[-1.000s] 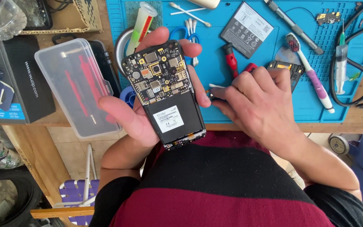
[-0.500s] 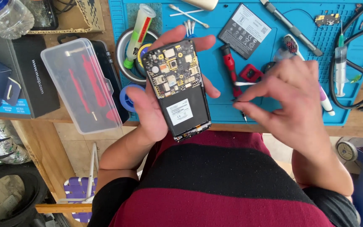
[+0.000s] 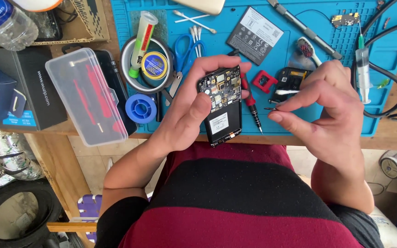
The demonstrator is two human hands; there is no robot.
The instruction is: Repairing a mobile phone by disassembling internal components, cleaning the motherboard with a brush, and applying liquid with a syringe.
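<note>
My left hand (image 3: 194,108) grips an opened phone (image 3: 221,105) with its circuit board and black lower panel facing up, tilted over the front edge of the blue work mat (image 3: 299,124). My thumb lies across the phone's left side. My right hand (image 3: 327,112) hovers just right of the phone, thumb and forefinger pinched on a tiny thin dark part (image 3: 270,109). A red-handled screwdriver (image 3: 250,103) lies on the mat between the two hands, partly behind the phone.
On the mat lie a phone battery (image 3: 255,36), a small red piece (image 3: 264,81), a black phone part (image 3: 289,80), blue scissors (image 3: 184,53), a solder tin (image 3: 154,65), a syringe (image 3: 362,69) and cables. A clear plastic case (image 3: 86,96) sits at left.
My right hand has lifted off the mat with the small part pinched and risen beside the phone. My left hand has turned the phone more upright and shifted it right.
</note>
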